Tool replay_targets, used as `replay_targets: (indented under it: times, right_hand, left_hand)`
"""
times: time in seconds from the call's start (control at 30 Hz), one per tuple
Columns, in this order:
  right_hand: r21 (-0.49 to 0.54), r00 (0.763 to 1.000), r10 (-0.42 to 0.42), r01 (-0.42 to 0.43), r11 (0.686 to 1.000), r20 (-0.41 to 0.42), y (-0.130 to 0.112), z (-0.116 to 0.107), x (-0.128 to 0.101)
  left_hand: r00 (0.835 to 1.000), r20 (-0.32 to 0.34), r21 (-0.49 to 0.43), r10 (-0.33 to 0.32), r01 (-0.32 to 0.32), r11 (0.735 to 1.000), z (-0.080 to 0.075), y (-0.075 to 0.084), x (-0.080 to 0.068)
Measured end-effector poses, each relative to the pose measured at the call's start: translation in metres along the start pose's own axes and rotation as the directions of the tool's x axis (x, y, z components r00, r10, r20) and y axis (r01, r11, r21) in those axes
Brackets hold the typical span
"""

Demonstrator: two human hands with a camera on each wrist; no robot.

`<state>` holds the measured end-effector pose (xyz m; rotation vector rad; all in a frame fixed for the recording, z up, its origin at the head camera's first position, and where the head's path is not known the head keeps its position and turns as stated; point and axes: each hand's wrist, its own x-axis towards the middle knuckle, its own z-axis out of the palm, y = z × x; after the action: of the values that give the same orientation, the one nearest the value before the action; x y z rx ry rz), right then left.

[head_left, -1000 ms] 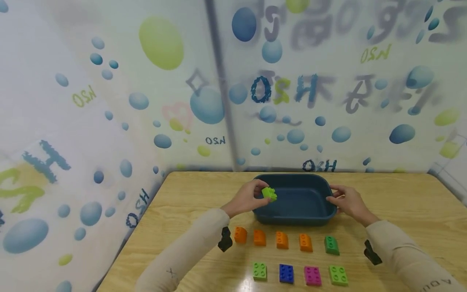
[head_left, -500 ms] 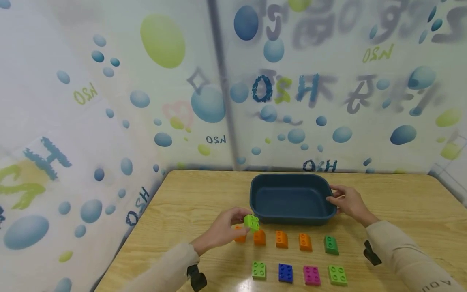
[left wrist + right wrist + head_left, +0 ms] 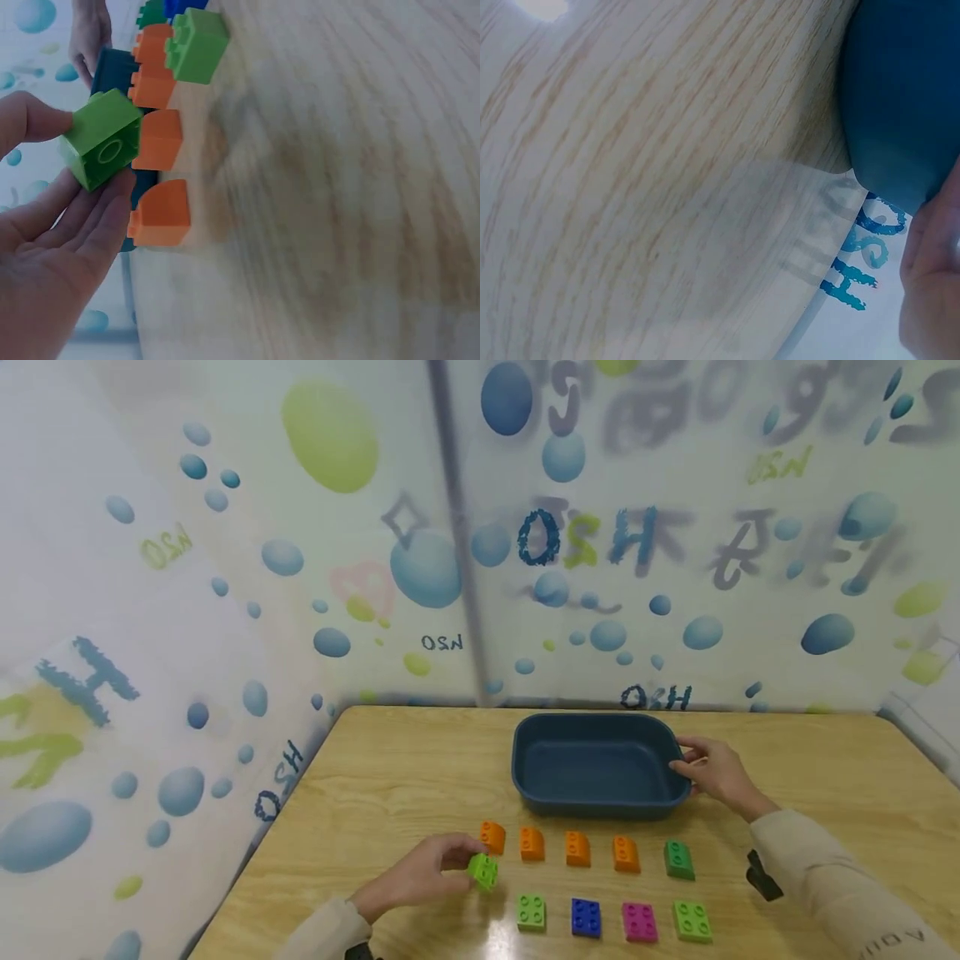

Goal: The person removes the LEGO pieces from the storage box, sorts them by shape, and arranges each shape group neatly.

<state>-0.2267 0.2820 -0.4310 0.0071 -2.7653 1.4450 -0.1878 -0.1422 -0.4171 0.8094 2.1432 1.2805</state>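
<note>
My left hand (image 3: 422, 872) pinches a light green toy brick (image 3: 483, 871) between thumb and fingers, just in front of the leftmost orange brick (image 3: 492, 837). In the left wrist view the held brick (image 3: 105, 139) is tilted, its hollow underside showing, above the table. At the right end of a dark blue basin (image 3: 600, 808), my right hand (image 3: 718, 774) grips the rim, thumb on the near side. No bricks show inside the basin. The right wrist view catches the basin's wall (image 3: 904, 90) and part of that hand (image 3: 934, 285) at the edge.
Before the basin is a row of orange bricks (image 3: 577, 849) ending in a dark green brick (image 3: 678, 860). Nearer lie a light green brick (image 3: 531, 912), a blue brick (image 3: 586, 917), a magenta brick (image 3: 640, 922) and another light green brick (image 3: 692, 922). A patterned wall (image 3: 675, 610) stands behind the table.
My left hand has moved from over the basin's left side toward the near left, carrying the light green brick out and down toward the table. My right hand stays at the basin's rim.
</note>
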Motion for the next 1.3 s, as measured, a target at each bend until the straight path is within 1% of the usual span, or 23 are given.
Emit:
replay_targets:
  times: [0.03, 0.1, 0.2, 0.33, 0.43, 0.5, 0.63, 0.73, 0.87, 1.03, 1.13, 1.3]
  right_hand:
    - [0.001, 1.000, 0.001, -0.001, 1.000, 0.000, 0.000, 0.000, 0.000]
    - [0.001, 1.000, 0.004, -0.004, 1.000, 0.002, 0.001, 0.000, -0.002]
    - [-0.002, 1.000, 0.004, -0.004, 1.000, 0.004, 0.000, 0.000, -0.002]
    - [0.000, 1.000, 0.003, -0.003, 1.000, 0.007, 0.001, 0.001, 0.000]
    - [0.007, 1.000, 0.006, -0.006, 1.000, 0.012, 0.002, 0.002, 0.001]
    - [0.008, 1.000, 0.010, -0.010, 1.000, 0.019, 0.002, 0.003, 0.001]
    - [-0.003, 1.000, 0.020, -0.020, 1.000, 0.022, 0.000, 0.002, 0.002]
    - [-0.010, 0.999, 0.022, -0.022, 1.000, 0.024, -0.001, 0.000, 0.003]
    - [-0.008, 0.999, 0.024, -0.024, 1.000, 0.030, -0.002, 0.000, 0.002]
    - [-0.011, 0.999, 0.030, -0.029, 1.000, 0.031, -0.002, 0.001, 0.001]
    - [-0.015, 0.999, 0.031, -0.031, 0.999, 0.025, -0.002, 0.000, 0.001]
    - [-0.009, 0.999, 0.020, -0.019, 1.000, 0.025, -0.004, 0.000, 0.001]
  left_hand:
    - [1.000, 0.020, -0.009, -0.012, 0.012, 1.000, 0.000, -0.002, -0.001]
    - [0.999, 0.040, -0.012, -0.036, 0.037, 0.999, 0.001, -0.005, -0.003]
    - [0.995, 0.040, -0.014, -0.086, 0.087, 0.996, 0.001, -0.010, -0.005]
    - [0.993, 0.034, -0.028, -0.112, 0.113, 0.993, 0.005, -0.018, -0.009]
    - [0.994, 0.037, -0.049, -0.104, 0.106, 0.993, 0.009, -0.025, -0.012]
    - [0.995, 0.033, -0.035, -0.094, 0.095, 0.995, 0.010, -0.028, -0.014]
    - [0.998, 0.004, 0.076, -0.058, 0.058, 0.995, 0.011, -0.032, -0.015]
    - [1.000, -0.013, 0.169, -0.018, 0.020, 0.985, 0.010, -0.034, -0.016]
    - [1.000, -0.022, 0.229, 0.020, -0.014, 0.973, 0.009, -0.036, -0.016]
    - [1.000, -0.020, 0.254, 0.014, -0.008, 0.967, 0.009, -0.037, -0.014]
    - [1.000, -0.016, 0.264, 0.026, -0.021, 0.964, 0.010, -0.037, -0.013]
    - [0.999, -0.016, 0.243, 0.044, -0.039, 0.969, 0.011, -0.036, -0.010]
